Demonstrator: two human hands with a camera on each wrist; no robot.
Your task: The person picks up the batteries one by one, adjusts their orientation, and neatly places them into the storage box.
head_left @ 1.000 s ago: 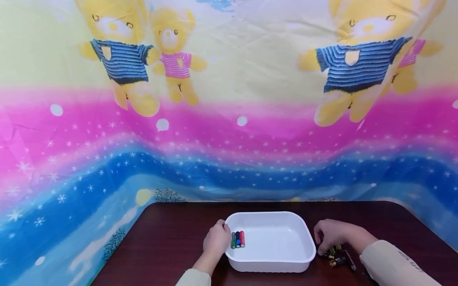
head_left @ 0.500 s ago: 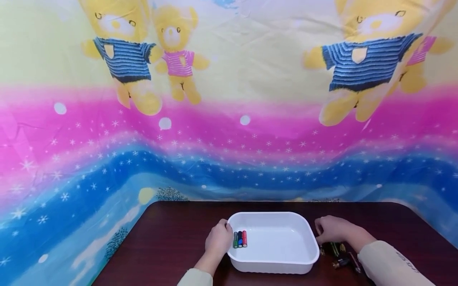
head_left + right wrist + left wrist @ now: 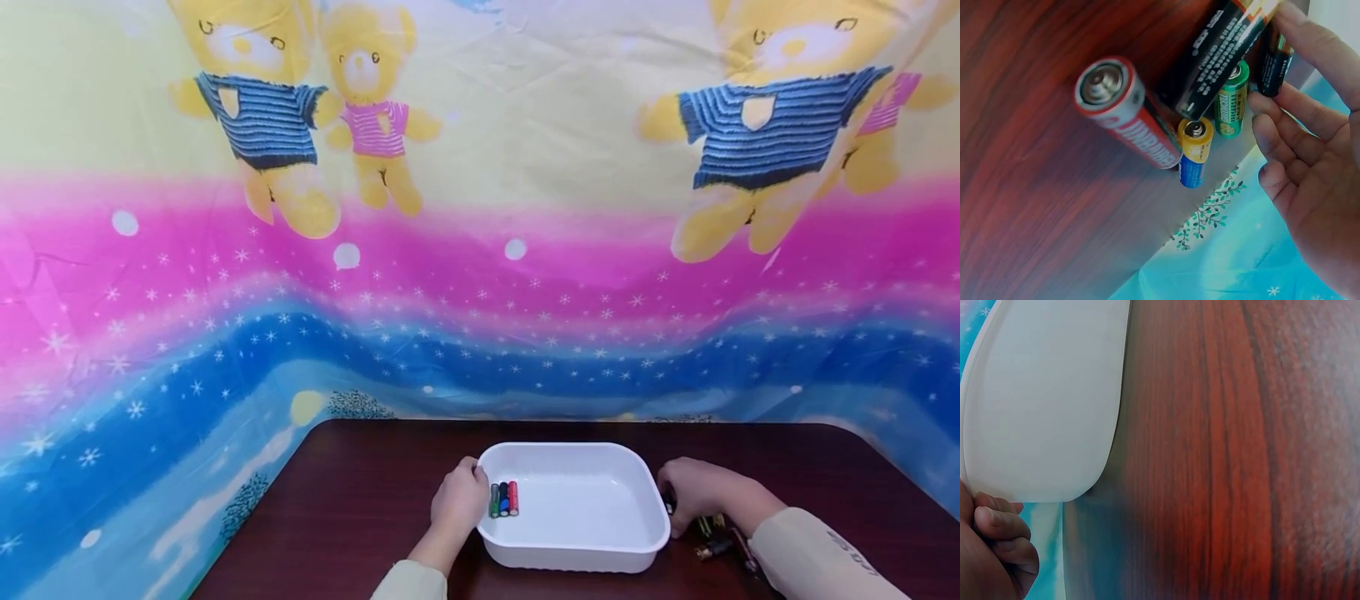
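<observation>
My left hand grips the left rim of a white plastic tub, its fingers curled at the edge in the left wrist view. Inside the tub, at its left, a green battery, a blue-black battery and a red battery lie side by side. My right hand is just right of the tub. In the right wrist view its thumb and fingertips pinch a small black battery. Beside it lie a larger black battery, a green battery, a yellow-blue battery and a red-silver battery.
The dark red-brown wooden table carries the tub and the loose batteries at its right, partly hidden by my right forearm and sleeve. A cloth printed with teddy bears hangs behind the table.
My right hand dips slightly beside the tub, and a dark battery now shows between its fingers. The left hand keeps its hold on the rim. The head view has shifted a little.
</observation>
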